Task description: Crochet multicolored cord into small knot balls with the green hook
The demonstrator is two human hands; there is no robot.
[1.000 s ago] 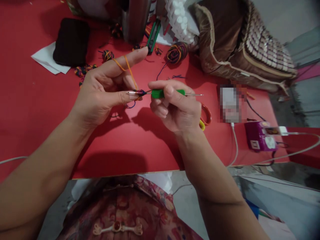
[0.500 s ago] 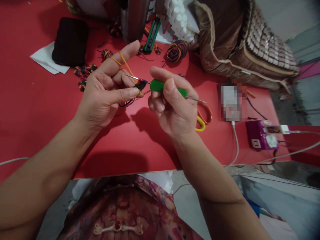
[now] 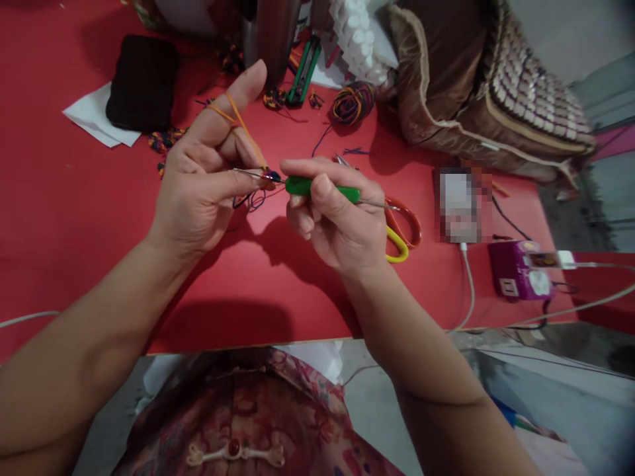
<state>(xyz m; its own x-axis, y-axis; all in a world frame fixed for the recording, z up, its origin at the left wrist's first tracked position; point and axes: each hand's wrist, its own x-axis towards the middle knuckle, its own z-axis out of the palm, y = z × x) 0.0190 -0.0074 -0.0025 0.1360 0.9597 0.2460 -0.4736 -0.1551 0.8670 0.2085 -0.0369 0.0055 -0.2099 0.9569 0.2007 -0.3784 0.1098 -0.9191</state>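
Observation:
My right hand (image 3: 342, 218) grips a crochet hook (image 3: 322, 190) by its green handle, its thin metal shaft pointing left. The shaft passes through or against a small dark crochet piece (image 3: 270, 177), which my left hand (image 3: 203, 172) pinches between thumb and fingers. Orange yarn (image 3: 244, 131) wraps round my raised left index finger and runs down to the piece. Loose dark yarn (image 3: 255, 199) loops below it. Behind my right hand lie scissors (image 3: 404, 228) with red and yellow handles, partly hidden.
On the red table (image 3: 99, 251) are a multicoloured yarn ball (image 3: 352, 102), a green box cutter (image 3: 304, 71), a black case (image 3: 142, 82) on white paper, and crocheted bits (image 3: 166, 140). A brown bag (image 3: 446, 86), a blurred phone (image 3: 459, 205) and a purple power adapter (image 3: 518, 270) are at right.
The hook and my right hand have shifted left and down, the shaft now lying lower across my left thumb. My left index finger has risen slightly.

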